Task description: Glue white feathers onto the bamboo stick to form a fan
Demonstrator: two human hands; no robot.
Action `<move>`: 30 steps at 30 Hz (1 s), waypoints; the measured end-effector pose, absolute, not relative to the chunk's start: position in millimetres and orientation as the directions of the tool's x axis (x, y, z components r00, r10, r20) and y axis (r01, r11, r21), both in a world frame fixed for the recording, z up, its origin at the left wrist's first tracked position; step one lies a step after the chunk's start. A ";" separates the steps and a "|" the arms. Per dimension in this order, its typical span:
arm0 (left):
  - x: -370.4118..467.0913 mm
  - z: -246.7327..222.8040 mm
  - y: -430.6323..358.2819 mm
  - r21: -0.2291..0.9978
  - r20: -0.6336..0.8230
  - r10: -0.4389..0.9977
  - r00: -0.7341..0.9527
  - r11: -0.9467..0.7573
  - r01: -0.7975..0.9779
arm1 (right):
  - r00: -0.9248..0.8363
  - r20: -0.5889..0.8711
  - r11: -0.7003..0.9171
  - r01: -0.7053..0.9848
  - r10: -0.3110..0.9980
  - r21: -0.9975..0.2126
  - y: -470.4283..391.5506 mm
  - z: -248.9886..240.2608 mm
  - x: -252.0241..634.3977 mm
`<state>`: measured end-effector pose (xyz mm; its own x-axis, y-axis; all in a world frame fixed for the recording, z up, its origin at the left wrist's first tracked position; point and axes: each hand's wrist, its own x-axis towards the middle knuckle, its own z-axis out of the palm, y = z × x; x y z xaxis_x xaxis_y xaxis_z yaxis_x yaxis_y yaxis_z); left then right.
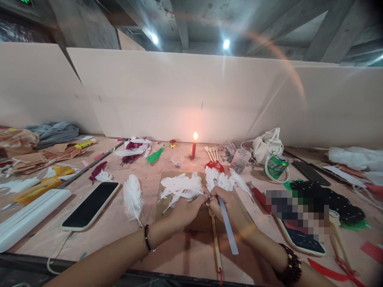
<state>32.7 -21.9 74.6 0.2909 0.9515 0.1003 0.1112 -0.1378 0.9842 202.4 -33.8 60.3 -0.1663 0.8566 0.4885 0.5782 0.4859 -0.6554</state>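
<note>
pale partition boards [167,95] | concrete ceiling [239,20], perhaps beamed | two lights [226,44]

Left hand [187,210]: forearm extended forward, bracelet at wrist, fingers pinched shut. Right hand [229,207]: beaded wrist, fingers curled closed, fingertips meeting the left's.

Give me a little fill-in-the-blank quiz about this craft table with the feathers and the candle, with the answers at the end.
1. The red candle near the back wall is ____.
2. The left hand holds a bunch of ____ feathers.
3. The drink can beside the white bag is ____ in colour.
4. The phone left of the hands lies with its dark screen facing ____.

Answers: lit; white; green; up
</note>
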 end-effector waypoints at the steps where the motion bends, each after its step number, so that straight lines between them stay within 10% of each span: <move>1: 35.5 70.0 -19.2 0.995 0.077 0.945 0.317 -0.093 0.035 | -0.170 0.485 0.487 0.569 0.858 -0.663 -33.3 59.6 203.2; 30: 32.1 68.3 -18.4 0.963 0.177 0.941 0.289 -0.226 0.146 | -0.245 0.500 0.500 0.723 0.831 -0.476 -29.3 42.7 213.3</move>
